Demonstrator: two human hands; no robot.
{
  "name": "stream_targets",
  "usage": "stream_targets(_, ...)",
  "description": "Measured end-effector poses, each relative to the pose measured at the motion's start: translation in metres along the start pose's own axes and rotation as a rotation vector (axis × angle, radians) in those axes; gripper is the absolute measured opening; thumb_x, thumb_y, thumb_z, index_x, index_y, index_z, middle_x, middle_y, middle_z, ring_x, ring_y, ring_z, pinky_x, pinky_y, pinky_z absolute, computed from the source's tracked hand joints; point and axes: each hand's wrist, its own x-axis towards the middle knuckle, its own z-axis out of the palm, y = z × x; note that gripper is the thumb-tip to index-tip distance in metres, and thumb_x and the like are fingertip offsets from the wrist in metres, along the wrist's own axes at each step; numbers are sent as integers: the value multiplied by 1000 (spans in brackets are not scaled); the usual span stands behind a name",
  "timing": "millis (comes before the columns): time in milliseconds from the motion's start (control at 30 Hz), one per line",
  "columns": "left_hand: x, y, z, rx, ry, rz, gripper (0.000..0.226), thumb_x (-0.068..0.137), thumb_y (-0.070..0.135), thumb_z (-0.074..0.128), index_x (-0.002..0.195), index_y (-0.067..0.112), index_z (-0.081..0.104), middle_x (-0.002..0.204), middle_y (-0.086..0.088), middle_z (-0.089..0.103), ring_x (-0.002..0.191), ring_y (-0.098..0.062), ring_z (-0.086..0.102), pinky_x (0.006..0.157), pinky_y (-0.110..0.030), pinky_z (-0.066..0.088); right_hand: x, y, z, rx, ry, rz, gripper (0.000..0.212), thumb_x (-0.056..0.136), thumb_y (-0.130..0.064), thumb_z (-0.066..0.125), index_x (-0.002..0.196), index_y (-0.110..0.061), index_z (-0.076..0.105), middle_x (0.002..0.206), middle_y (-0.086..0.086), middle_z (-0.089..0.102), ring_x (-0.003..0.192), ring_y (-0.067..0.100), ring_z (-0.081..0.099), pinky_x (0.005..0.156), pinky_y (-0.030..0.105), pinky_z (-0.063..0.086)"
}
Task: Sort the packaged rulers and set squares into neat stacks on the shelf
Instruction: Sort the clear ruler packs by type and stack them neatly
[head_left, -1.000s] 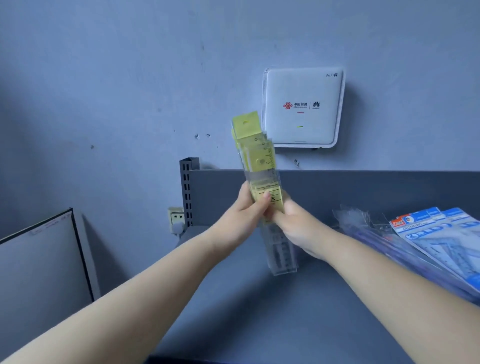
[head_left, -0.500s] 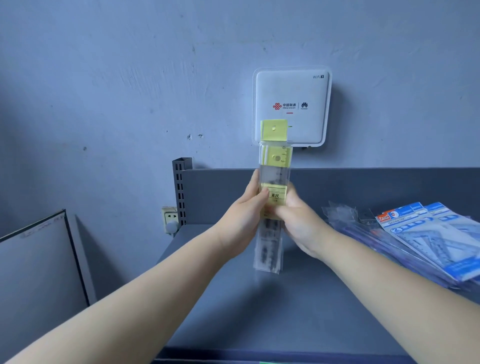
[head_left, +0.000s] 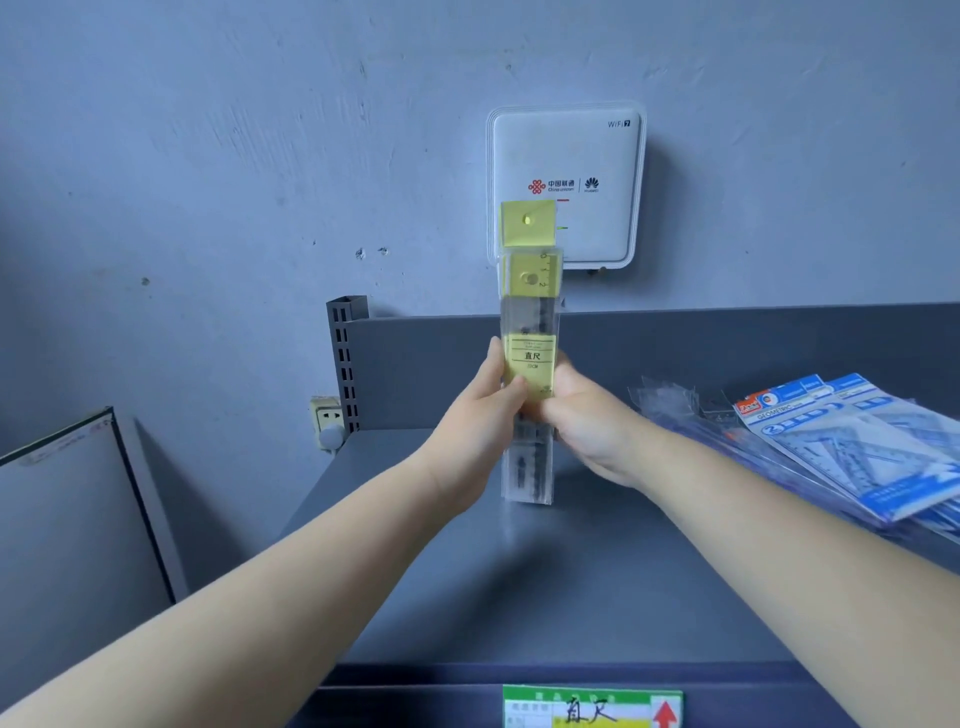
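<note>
A bundle of packaged rulers (head_left: 530, 312) in clear sleeves with yellow header cards stands upright above the grey shelf (head_left: 545, 582), its lower end just over the surface. My left hand (head_left: 480, 415) grips the bundle's left edge at the yellow label. My right hand (head_left: 587, 415) grips its right edge at the same height. A pile of packaged set squares (head_left: 852, 447) in blue and clear packs lies on the shelf at the right, fanned and untidy.
A white WiFi box (head_left: 569, 156) hangs on the wall behind the rulers. The shelf's slotted upright post (head_left: 345, 358) and a wall socket (head_left: 328, 418) are at the left. A green and yellow price label (head_left: 592, 709) sits on the shelf's front edge. A grey panel (head_left: 62, 514) stands far left.
The ruler bundle went from tilted and fanned to upright and squared together between both hands. The view shifted slightly, bringing the shelf's front label into sight.
</note>
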Motion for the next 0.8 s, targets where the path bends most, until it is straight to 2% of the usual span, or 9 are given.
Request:
stream_targets(100, -2, 0, -4, -89, -17, -21, 43, 102, 20, 31, 138, 44, 37, 133, 21, 51, 123, 2, 45, 98, -30, 34, -1, -1, -4, 11, -19, -25, 50, 94, 5, 44, 136, -20, 34, 128, 2, 55, 116, 10, 52, 95, 21, 44)
stream_targets(167, -8, -10, -5, -86, -50, -75, 43, 102, 23, 31, 136, 49, 36, 136, 25, 47, 128, 2, 40, 102, -32, 31, -8, 8, -4, -30, -66, 25, 51, 95, 2, 43, 138, -22, 32, 130, 0, 53, 120, 11, 50, 100, 23, 42)
stream_targets(267, -16, -20, -4, -49, -134, -140, 39, 102, 24, 30, 115, 58, 47, 129, 31, 51, 125, 7, 41, 94, -28, 33, -13, 17, -6, -76, -70, 124, 51, 97, -3, 42, 142, -24, 28, 134, 0, 52, 127, 14, 46, 111, 37, 34)
stream_targets(400, -16, -20, -13, -32, -166, -185, 33, 94, 35, 42, 106, 65, 46, 118, 43, 51, 127, 4, 38, 112, -40, 16, -17, 10, -9, -192, 2, 150, 50, 96, -6, 45, 141, -25, 32, 129, -3, 54, 123, 15, 50, 110, 42, 36)
stream_targets(467, -16, -21, -18, -41, -174, -185, 37, 96, 31, 39, 115, 62, 44, 116, 44, 51, 128, 2, 39, 115, -43, 15, -21, 10, -8, -215, 69, 132, 46, 95, -6, 46, 136, -25, 39, 123, -4, 57, 118, 14, 53, 107, 41, 39)
stream_targets(567, -16, -23, -18, -74, -176, -213, 48, 103, 21, 29, 140, 52, 27, 133, 36, 44, 133, 0, 36, 117, -45, 15, -21, 13, -4, -255, 114, 119, 44, 95, -9, 47, 135, -27, 41, 122, -5, 59, 116, 15, 54, 105, 42, 42)
stream_targets(700, -19, -27, -8, -82, -195, -195, 53, 103, 19, 28, 144, 51, 15, 143, 32, 35, 138, 0, 29, 118, -43, 14, -20, 16, 2, -335, 142, 143, 56, 97, -17, 45, 146, -28, 22, 130, -5, 54, 118, 15, 51, 105, 37, 40)
stream_targets(800, -20, -28, -9, 117, -170, -120, 58, 102, 16, 30, 144, 51, 13, 140, 35, 34, 134, 3, 32, 115, -33, 22, -26, 13, 1, -448, 140, 114, 55, 97, -20, 45, 146, -27, 20, 128, -4, 54, 117, 16, 51, 100, 31, 40)
